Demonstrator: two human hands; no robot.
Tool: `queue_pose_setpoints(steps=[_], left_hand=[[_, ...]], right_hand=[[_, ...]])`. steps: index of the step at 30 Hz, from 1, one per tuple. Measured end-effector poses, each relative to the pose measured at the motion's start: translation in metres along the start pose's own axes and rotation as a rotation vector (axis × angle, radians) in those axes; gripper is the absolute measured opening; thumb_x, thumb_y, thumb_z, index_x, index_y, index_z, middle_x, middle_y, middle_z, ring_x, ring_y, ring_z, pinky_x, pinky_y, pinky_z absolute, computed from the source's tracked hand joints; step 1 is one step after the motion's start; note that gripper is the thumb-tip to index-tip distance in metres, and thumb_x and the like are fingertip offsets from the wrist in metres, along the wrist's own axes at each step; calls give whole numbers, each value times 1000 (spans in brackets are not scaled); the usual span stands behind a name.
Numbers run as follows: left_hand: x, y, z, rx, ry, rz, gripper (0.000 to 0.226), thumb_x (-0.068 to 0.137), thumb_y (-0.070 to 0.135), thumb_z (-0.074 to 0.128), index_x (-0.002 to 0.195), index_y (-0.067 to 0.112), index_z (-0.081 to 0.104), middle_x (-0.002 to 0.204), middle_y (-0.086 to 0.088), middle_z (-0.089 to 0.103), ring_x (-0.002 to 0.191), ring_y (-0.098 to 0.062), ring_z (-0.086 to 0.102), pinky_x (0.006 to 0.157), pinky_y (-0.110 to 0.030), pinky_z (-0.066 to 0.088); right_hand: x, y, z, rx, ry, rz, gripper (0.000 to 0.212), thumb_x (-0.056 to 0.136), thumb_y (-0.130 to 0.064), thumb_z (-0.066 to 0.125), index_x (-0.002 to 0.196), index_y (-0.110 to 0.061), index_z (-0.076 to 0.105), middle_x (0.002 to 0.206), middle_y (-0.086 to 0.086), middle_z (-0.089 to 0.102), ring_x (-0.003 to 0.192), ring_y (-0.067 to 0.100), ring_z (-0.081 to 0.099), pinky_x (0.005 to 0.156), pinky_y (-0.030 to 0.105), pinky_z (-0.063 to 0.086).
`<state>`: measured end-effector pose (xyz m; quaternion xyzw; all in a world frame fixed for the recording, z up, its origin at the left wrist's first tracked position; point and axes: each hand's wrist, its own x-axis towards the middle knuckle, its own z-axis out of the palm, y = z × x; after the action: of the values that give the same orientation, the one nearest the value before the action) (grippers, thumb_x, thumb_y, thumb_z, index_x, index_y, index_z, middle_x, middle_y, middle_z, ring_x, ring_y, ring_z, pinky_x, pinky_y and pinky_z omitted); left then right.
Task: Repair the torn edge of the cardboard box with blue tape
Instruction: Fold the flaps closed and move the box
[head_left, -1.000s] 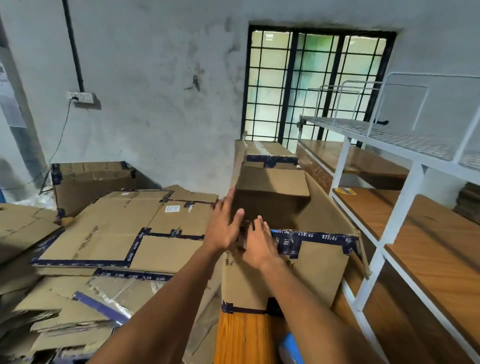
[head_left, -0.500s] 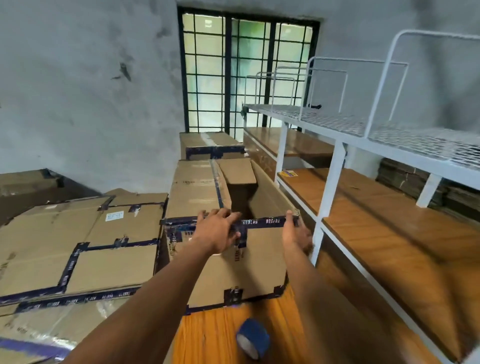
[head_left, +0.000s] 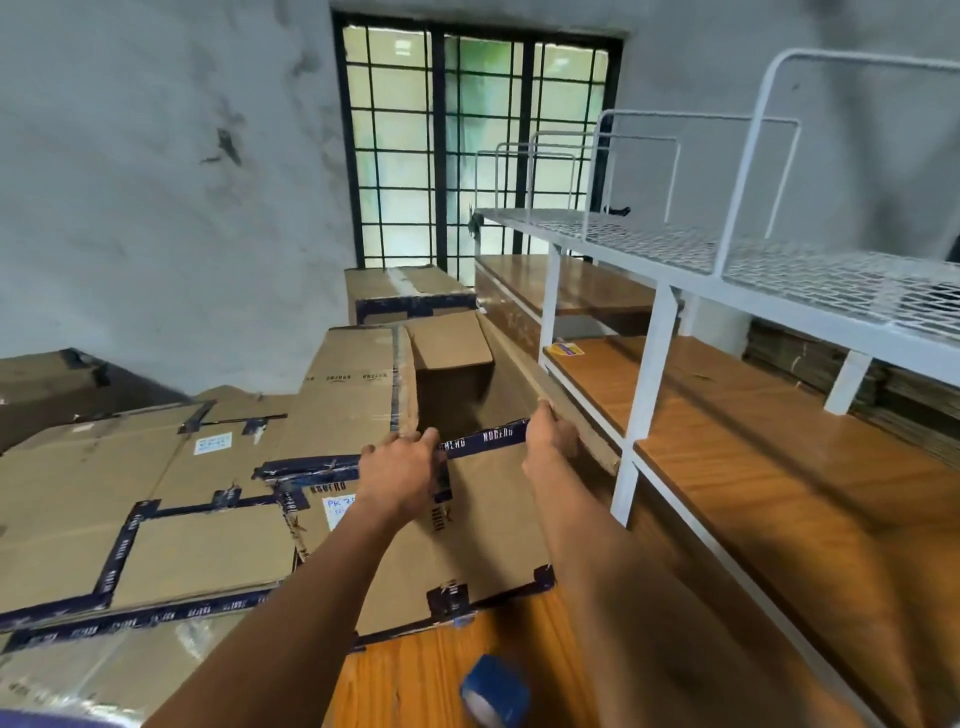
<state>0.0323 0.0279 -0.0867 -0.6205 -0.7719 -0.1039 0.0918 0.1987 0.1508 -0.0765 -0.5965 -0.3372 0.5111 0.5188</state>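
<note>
Wooden shelf surface, open cardboard box (head_left: 467, 540) parked at its far end, tape roll (head_left: 493, 691) left lying in front.

The box's near top edge, already banded in blue tape (head_left: 488, 440), is gripped by the left hand (head_left: 400, 475) at its left end, while the right flap (head_left: 550, 402) is pinched by the right hand (head_left: 550, 434). Probably best if the flaps are squared up and held flat before the roll is picked up, so wrinkles are avoided. Flattened cartons (head_left: 130, 499) are stacked just left, white rack (head_left: 644, 395) right.

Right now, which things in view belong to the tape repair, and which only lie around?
For the job:
- open cardboard box
- blue tape strip along its near top edge
- blue tape roll on the wooden surface
- left hand and right hand, both on that edge

Lying about:
- flattened taped cartons
- white metal shelf rack
- closed box by the window
</note>
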Motion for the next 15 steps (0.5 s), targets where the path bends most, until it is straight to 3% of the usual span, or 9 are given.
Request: queue_pose_setpoints(steps=[2,5,8,11,13,15], left_hand=[[-5,-17,-5,-30,21,-16,19,110,48,44,117,31,46,126,-1,67,119,-28,62,97,-51,53],[-11,-43,-12,-68,47,-41,21,112,50,38,117,30,46,125,0,66,112,-26,62,88,-46,51],[-16,-68,-18,-104,94,-33,26,113,48,35,121,27,49,122,-4,69,101,-29,64,78,-41,48],[-19,-84,-20,-149,112,-30,25,113,47,36,121,27,50,120,-7,70,94,-29,62,74,-40,46],[-21,-89,-21,-171,117,-28,24,113,47,37,120,28,50,118,-6,70,88,-24,55,74,-40,46],[-21,-87,-21,-179,122,-20,23,113,47,38,119,28,51,117,-5,69,86,-21,52,75,-39,46]], right_hand=[[-18,-9,11,-76,19,-79,57,101,-47,62,144,-10,53,131,11,67,122,34,64,86,35,44],[-41,-21,27,-201,20,-186,64,100,-49,62,152,-20,39,133,13,67,119,38,65,86,42,50],[-63,-32,43,-313,-8,-310,60,104,-38,57,156,-27,29,125,12,69,111,39,68,80,42,49],[-71,-37,57,-340,-31,-420,65,105,-30,55,161,-34,21,127,14,68,112,37,67,90,53,56],[-80,-40,58,-413,-62,-468,65,107,-27,50,163,-37,18,131,13,66,111,34,66,89,49,57],[-84,-41,54,-471,-113,-527,64,108,-19,47,164,-37,22,148,9,56,126,32,59,92,41,50]])
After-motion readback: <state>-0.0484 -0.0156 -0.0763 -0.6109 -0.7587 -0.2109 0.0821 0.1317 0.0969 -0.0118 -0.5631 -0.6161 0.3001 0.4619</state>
